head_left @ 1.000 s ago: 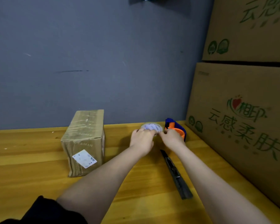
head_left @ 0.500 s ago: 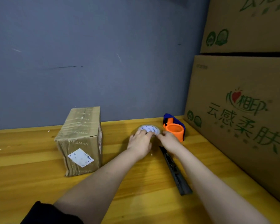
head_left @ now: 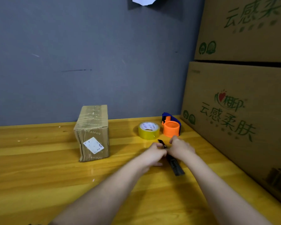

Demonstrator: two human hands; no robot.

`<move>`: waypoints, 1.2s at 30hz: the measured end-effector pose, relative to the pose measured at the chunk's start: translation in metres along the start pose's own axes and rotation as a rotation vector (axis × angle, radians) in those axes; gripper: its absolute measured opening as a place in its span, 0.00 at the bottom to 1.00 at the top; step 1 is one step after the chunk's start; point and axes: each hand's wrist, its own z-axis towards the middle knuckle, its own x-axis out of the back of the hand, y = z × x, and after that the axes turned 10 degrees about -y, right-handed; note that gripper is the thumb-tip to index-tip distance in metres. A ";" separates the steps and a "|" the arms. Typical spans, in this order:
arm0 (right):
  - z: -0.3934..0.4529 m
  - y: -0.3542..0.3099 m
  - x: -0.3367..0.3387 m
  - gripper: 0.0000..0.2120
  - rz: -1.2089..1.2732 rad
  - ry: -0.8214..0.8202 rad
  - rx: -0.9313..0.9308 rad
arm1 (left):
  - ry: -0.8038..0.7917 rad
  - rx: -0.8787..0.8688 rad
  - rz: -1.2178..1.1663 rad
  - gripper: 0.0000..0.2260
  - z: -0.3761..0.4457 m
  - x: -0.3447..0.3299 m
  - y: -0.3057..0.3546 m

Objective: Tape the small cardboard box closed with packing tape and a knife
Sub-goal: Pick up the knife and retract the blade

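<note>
tape roll (head_left: 148, 130) now released; both hands (head_left: 156, 152) on knife (head_left: 175, 163)

We stretch both bare forearms forward and they come close together at the hands. Our left hand (head_left: 154, 151) lies knuckles up with the fingers curled in, pinching something thin. Our right hand (head_left: 180, 147) sits just beside it, almost touching, also with the fingers curled closed and the wrist straight.
</note>
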 end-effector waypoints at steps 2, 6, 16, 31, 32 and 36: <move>-0.007 0.002 0.001 0.29 -0.005 -0.044 -0.052 | -0.011 0.019 -0.138 0.21 -0.006 -0.008 0.004; -0.015 0.002 -0.001 0.21 0.032 -0.163 -0.067 | 0.008 0.077 -0.348 0.03 -0.018 -0.020 0.014; -0.037 0.004 -0.006 0.13 0.215 -0.250 0.024 | 0.060 0.099 -0.573 0.04 -0.033 -0.020 0.013; -0.054 -0.062 -0.004 0.02 1.061 -0.034 0.593 | 0.018 -0.156 -0.236 0.12 -0.061 0.040 -0.016; -0.051 -0.071 -0.009 0.02 1.061 -0.048 0.608 | 0.017 -0.152 -0.222 0.12 -0.063 0.046 -0.018; -0.048 -0.103 -0.030 0.06 1.065 -0.184 0.614 | 0.128 -0.151 -0.193 0.14 -0.065 0.069 -0.028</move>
